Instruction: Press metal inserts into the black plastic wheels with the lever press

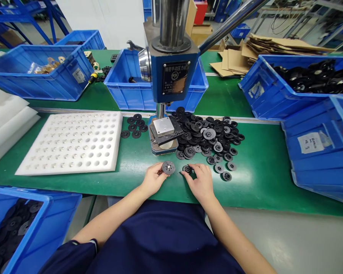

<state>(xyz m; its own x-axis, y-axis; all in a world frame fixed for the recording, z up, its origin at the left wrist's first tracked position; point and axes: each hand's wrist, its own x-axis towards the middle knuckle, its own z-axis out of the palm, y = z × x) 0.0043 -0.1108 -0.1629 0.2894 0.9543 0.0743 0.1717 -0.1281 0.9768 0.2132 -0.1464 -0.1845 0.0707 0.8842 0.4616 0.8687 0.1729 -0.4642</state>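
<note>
My left hand (pixel 154 178) pinches a flat black plastic disc (pixel 168 168) at its edge; small holes and a bright metal centre show on its face. To the right, my right hand (pixel 200 182) has thumb and fingers closed round a smaller-looking black stepped wheel (pixel 186 169), just above the green tabletop. Beyond both hands stands a blue hand press (pixel 171 72), with a metal block (pixel 163 126) on its base. A heap of black wheels (pixel 208 134) spreads right of the press, and several black discs (pixel 136 125) lie to its left.
A white foam tray (pixel 114 152) holding rows of small metal parts lies at the left. Blue bins stand behind the press (pixel 128 89), at the right (pixel 314 148) and at the lower left (pixel 60 213). The press lever (pixel 231 23) slants up to the right. Flattened cardboard (pixel 234 61) lies at the back.
</note>
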